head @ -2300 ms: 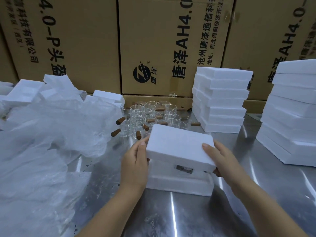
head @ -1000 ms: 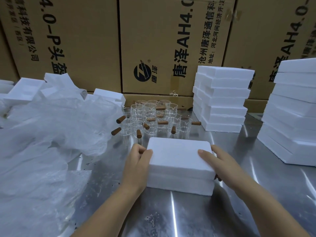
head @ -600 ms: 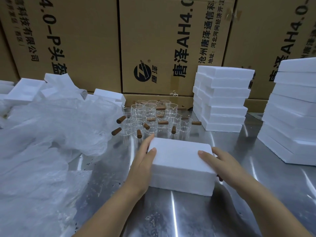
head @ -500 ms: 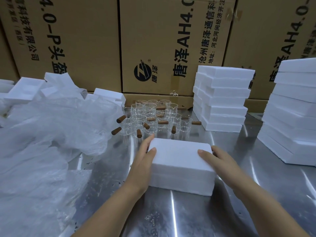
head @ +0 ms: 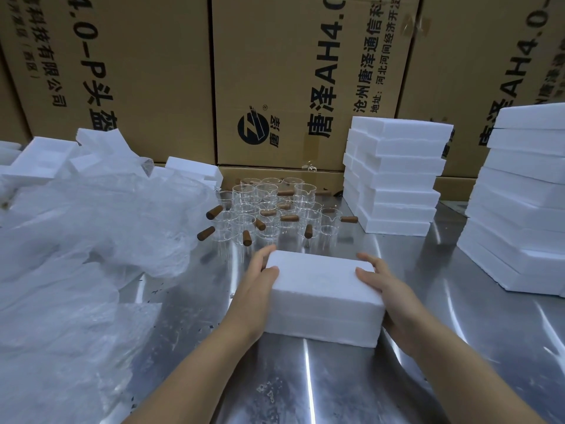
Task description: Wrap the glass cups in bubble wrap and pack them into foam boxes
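A closed white foam box (head: 318, 289) lies on the steel table (head: 443, 347) in front of me. My left hand (head: 256, 289) presses flat against its left side, thumb on the top edge. My right hand (head: 394, 298) lies against its right side, fingers reaching onto the lid. Behind the box stand several clear glass cups (head: 269, 209) with brown wooden handles. A heap of clear bubble wrap (head: 76, 255) covers the left of the table. The box's contents are hidden.
A stack of white foam boxes (head: 397, 179) stands at the back right and a taller stack (head: 519, 209) at the far right. Loose foam pieces (head: 39, 157) lie behind the wrap. Big printed cartons (head: 290, 71) wall off the back.
The foam lid, held tilted above the base, has come down and sits flush on it. My left fingers have straightened along the side; both hands stay against the box.
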